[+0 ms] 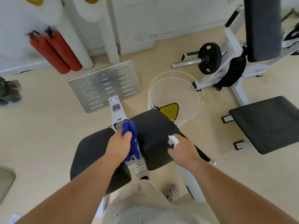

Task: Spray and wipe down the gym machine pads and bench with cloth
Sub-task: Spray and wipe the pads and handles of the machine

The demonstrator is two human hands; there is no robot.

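Two black machine pads sit below me: the left pad (90, 152) and the right pad (153, 135). My left hand (119, 147) grips a bunched blue cloth (130, 136) in the gap between them, against the right pad's left side. My right hand (182, 151) holds a white spray bottle (173, 140) over the right pad's right edge, nozzle pointing left; most of the bottle is hidden by the hand. A black bench seat (265, 123) lies at the right, and an upright black back pad (262, 28) stands at the top right.
A white bucket (196, 109) with a yellow item inside stands just beyond the right pad. A metal footplate (103, 86) lies ahead. Two red cylinders (55, 52) lean on the wall at the left. A weight plate (209, 58) on a bar sits at the right.
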